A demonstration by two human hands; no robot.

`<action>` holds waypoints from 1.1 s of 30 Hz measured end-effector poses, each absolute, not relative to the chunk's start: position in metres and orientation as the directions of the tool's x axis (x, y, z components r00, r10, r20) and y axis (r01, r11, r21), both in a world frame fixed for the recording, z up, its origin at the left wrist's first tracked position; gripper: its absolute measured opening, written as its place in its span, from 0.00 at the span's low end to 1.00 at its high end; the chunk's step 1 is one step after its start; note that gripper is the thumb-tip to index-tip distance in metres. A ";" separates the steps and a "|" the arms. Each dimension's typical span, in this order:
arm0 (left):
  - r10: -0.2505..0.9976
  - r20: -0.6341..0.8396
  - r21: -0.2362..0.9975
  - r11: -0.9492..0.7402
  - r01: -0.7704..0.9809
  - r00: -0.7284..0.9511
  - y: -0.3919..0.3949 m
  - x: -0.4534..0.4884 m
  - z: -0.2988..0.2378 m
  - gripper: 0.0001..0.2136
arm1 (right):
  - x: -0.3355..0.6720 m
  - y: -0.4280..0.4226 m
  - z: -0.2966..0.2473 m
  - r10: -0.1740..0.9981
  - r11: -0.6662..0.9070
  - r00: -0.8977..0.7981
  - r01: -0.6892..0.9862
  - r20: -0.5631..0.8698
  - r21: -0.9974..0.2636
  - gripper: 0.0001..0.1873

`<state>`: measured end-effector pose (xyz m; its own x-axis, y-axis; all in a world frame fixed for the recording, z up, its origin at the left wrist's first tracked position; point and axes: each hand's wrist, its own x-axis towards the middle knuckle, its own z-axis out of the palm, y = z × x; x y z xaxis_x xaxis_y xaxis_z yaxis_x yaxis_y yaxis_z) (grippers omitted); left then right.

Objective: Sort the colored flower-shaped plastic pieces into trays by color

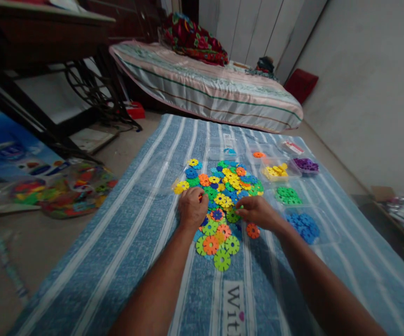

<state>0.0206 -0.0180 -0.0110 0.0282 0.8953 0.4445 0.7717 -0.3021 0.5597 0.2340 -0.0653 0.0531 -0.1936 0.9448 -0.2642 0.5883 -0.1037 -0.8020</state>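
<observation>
Mid-frame, the left hand (pixel 193 207) curls over light, stiff plastic discs (pixel 223 184), grip unclear; the right hand (pixel 258 212) seemingly pinches a green disc (pixel 233 217), best held by its notched rim.

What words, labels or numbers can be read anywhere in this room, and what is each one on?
"Wit": on a white stripe of the blue-and-white striped cloth, cut off by the picture's lower edge.
Print on the blue cardboard box: too blurred to read.
White-and-red label on the clear plastic tub: too small to read.
Small white label beyond the pile: too small to read.
</observation>
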 end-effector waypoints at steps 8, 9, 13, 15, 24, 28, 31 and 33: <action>0.895 0.445 0.557 -0.306 0.773 0.033 -0.017 0.021 -0.009 0.05 | 0.239 -0.100 0.050 0.890 0.106 -0.346 0.790 -0.296 -0.604 0.26; 0.895 0.444 0.557 -0.307 0.771 0.035 -0.017 0.021 -0.009 0.05 | 0.237 -0.101 0.051 0.889 0.123 -0.348 0.809 -0.299 -0.575 0.28; 0.891 0.453 0.553 -0.311 0.773 0.034 -0.017 0.021 -0.010 0.05 | 0.230 -0.101 0.054 0.877 0.166 -0.339 0.879 -0.341 -0.446 0.30; 0.887 0.461 0.552 -0.315 0.772 0.033 -0.017 0.021 -0.011 0.05 | 0.228 -0.101 0.053 0.880 0.183 -0.331 0.898 -0.341 -0.399 0.29; 0.878 0.477 0.546 -0.316 0.776 0.021 -0.016 0.021 -0.013 0.05 | 0.226 -0.110 0.046 0.917 0.197 -0.315 0.891 -0.244 -0.410 0.16; 0.877 0.480 0.545 -0.316 0.777 0.020 -0.017 0.021 -0.012 0.05 | 0.228 -0.115 0.043 0.924 0.213 -0.327 0.871 -0.198 -0.443 0.16; 0.876 0.481 0.544 -0.321 0.775 0.025 -0.016 0.021 -0.012 0.05 | 0.229 -0.118 0.040 0.919 0.248 -0.360 0.846 -0.163 -0.471 0.15; 0.876 0.482 0.545 -0.321 0.774 0.025 -0.016 0.021 -0.012 0.05 | 0.230 -0.119 0.037 0.917 0.271 -0.374 0.842 -0.142 -0.467 0.14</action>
